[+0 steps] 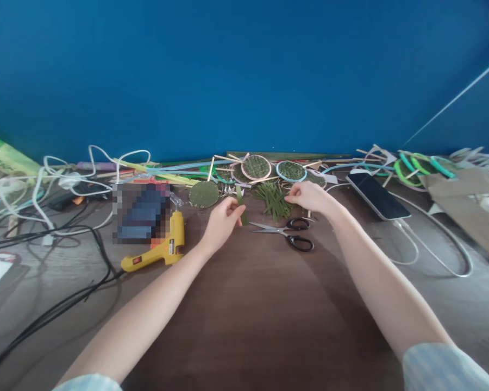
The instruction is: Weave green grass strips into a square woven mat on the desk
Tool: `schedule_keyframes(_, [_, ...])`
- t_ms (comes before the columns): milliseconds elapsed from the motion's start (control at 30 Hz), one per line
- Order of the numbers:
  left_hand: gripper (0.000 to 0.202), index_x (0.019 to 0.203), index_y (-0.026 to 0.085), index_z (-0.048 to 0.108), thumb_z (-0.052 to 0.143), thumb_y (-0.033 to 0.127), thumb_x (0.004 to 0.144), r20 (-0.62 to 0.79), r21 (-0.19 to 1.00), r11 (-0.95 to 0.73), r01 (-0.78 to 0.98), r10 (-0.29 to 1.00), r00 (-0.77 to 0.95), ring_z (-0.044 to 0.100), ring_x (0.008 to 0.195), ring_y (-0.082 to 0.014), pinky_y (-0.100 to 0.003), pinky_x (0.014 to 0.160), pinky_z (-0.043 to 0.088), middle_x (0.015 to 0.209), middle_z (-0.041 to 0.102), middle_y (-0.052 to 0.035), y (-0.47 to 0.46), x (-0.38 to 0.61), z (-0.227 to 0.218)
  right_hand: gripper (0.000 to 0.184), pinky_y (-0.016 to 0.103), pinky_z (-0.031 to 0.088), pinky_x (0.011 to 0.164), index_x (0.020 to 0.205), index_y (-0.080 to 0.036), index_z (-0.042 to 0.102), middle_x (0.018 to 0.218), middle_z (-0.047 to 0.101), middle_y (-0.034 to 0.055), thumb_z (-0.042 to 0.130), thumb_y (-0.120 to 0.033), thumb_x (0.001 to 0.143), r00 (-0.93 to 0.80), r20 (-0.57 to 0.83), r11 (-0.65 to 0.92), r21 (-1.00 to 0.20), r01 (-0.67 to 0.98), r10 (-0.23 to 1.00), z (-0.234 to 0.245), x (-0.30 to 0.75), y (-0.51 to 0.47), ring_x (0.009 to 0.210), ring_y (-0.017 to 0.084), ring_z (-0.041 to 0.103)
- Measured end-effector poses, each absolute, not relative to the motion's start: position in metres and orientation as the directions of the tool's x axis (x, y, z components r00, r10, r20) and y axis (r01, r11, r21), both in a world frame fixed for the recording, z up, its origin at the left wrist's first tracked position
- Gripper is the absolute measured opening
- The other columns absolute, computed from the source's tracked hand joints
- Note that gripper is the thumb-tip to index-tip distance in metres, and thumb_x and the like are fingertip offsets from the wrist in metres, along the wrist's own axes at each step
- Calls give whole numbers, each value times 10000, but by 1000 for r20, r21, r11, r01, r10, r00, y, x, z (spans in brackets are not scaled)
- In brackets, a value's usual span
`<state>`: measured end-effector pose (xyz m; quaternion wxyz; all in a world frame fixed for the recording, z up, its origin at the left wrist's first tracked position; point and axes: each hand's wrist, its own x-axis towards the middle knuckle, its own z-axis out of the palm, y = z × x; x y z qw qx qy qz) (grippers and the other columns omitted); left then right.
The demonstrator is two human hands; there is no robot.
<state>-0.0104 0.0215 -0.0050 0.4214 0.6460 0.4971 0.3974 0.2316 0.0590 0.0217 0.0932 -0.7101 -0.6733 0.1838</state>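
Note:
My left hand point(225, 220) pinches a flat green strip point(243, 218), held upright between thumb and fingers. Its top end sticks up above the fingertips. To the right lies a loose pile of narrow green strips point(272, 200). At that pile's right edge, my right hand point(307, 195) has its thumb and fingertips pressed together; whatever they grip is too small to make out. Scissors point(283, 231) with black handles lie between and just in front of both hands, blades pointing left. Left of my left hand rests a round green disc point(204, 194).
A yellow glue gun point(163, 250) lies on the left beside a blurred-out dark object point(142, 214) and tangled cables point(101, 244). Ringed green discs point(291, 170) and sticks line the blue wall point(244, 76). A phone point(378, 195) with a white cable lies on the right, near a brown paper bag point(466, 201).

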Motion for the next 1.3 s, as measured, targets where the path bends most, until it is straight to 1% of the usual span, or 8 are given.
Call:
schedule_keyframes(200, [170, 707, 195, 454, 526, 329, 783, 86, 947, -138, 290, 979, 185, 487, 473, -100, -221, 526, 362, 469, 493, 74, 22, -9, -5, 173, 276, 387, 578, 721, -186, 608, 690, 628, 42, 560, -351, 701, -6, -273, -88, -333, 939, 962, 35, 226, 55, 644, 167, 572])
schedule_keyframes(367, [171, 704, 194, 454, 524, 331, 778, 76, 950, -128, 285, 979, 189, 487, 465, -101, -219, 520, 359, 457, 496, 72, 22, -8, -6, 225, 303, 386, 593, 778, -191, 629, 802, 653, 83, 543, -389, 714, 64, -208, -120, -274, 954, 976, 46, 223, 49, 748, 217, 590])
schedule_keyframes(467, [168, 704, 192, 462, 530, 331, 769, 63, 952, -116, 284, 980, 190, 489, 462, -102, -219, 518, 362, 453, 493, 71, 22, -8, -6, 244, 315, 394, 625, 804, -185, 627, 863, 656, 95, 502, -387, 749, 32, -118, -74, -364, 929, 992, 54, 219, 43, 770, 213, 585])
schedule_keyframes(600, [167, 690, 190, 464, 546, 319, 758, 62, 932, -136, 337, 973, 222, 501, 472, -101, -215, 515, 364, 472, 511, 65, 19, -7, 0, 230, 286, 411, 647, 769, -176, 603, 742, 653, 53, 481, -371, 782, -277, -112, 160, -592, 790, 954, 60, 202, 32, 675, 152, 577])
schedule_keyframes(733, [170, 664, 188, 443, 554, 283, 751, 48, 920, -152, 362, 959, 280, 509, 466, -93, -210, 506, 377, 510, 529, 63, 13, -6, 10, 190, 251, 427, 631, 776, -163, 576, 737, 649, 38, 470, -319, 803, -507, -139, 234, -763, 603, 851, 58, 180, 23, 664, 123, 585])
schedule_keyframes(900, [176, 666, 185, 460, 542, 301, 771, 69, 892, -208, 402, 941, 332, 522, 478, -98, -217, 519, 391, 536, 542, 56, 10, -2, 22, 121, 245, 422, 633, 752, -155, 555, 673, 610, 6, 497, -255, 789, -537, -42, 295, -798, 525, 842, 56, 170, 18, 630, 101, 562])
schedule_keyframes(1100, [169, 624, 179, 485, 559, 253, 756, 106, 740, -343, 578, 909, 403, 500, 486, -103, -229, 569, 388, 497, 546, 53, 7, 6, 46, 121, 234, 413, 592, 675, -146, 532, 635, 595, 4, 474, -149, 781, -558, -54, 292, -808, 511, 828, 69, 177, 19, 607, 92, 555])
schedule_keyframes(1300, [183, 614, 180, 481, 590, 266, 734, 123, 745, -347, 570, 911, 393, 536, 479, -113, -241, 575, 410, 483, 555, 54, 6, 13, 53, 94, 230, 391, 587, 651, -152, 506, 609, 576, -15, 510, -116, 738, -553, -8, 353, -761, 544, 833, 75, 181, 18, 580, 79, 521])
